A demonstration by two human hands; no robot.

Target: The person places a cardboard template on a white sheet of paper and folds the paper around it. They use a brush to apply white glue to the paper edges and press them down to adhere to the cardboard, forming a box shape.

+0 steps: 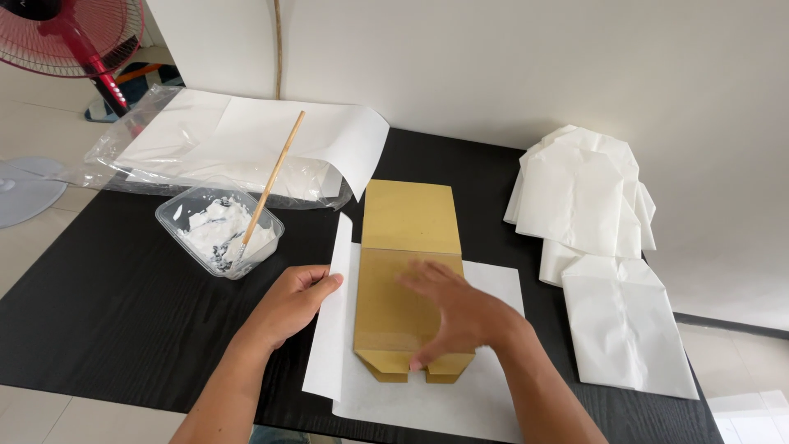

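Both grips lie open: your left hand point(289, 302) lifts the white sheet point(493, 284)'s left flap, your right hand point(460, 312) flattens the brown template point(403, 271), long axis toward the counter point(115, 288)'s far edge.

Left hand point(289, 302): my forearm comes up from the near edge of the tabletop, palm down, fingers bent and drawn together, thumb and fingertips pinched toward the right. Right hand point(457, 312): my forearm enters from the near right corner and angles leftward, palm down and flat, fingers spread and pointing left, blurred at the tips. Both wrists bare, hands near but apart.
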